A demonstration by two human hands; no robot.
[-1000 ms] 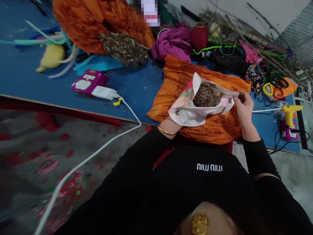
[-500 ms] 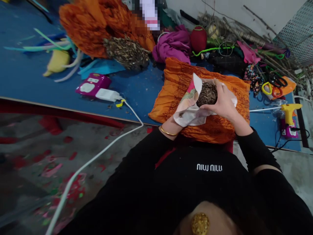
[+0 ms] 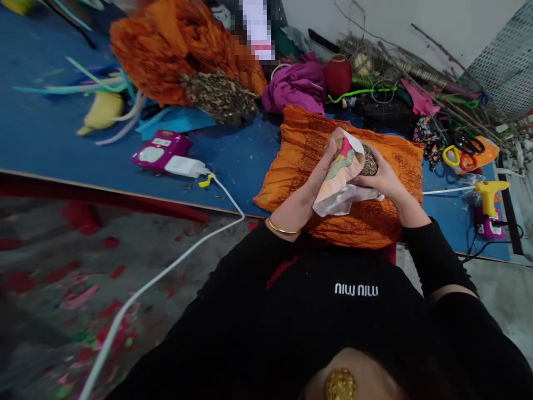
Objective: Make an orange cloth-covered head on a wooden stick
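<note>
- Cloth (image 3: 338, 194) with dried filling (image 3: 368, 166) sits in both your hands, above the cushion (image 3: 366, 225).
- Your left hand (image 3: 313, 179) grips its flap; your right hand (image 3: 385, 179) curls around it.
- The cushion lies on the blue worktop (image 3: 241, 150).

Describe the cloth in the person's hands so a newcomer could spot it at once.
Find the blue table, then the orange cushion at its near edge. Above that cushion, the left hand and right hand grip a pale cloth wrapped around brown dried filling. It alone is whitish with a pink-and-green print, against the orange beneath.
</note>
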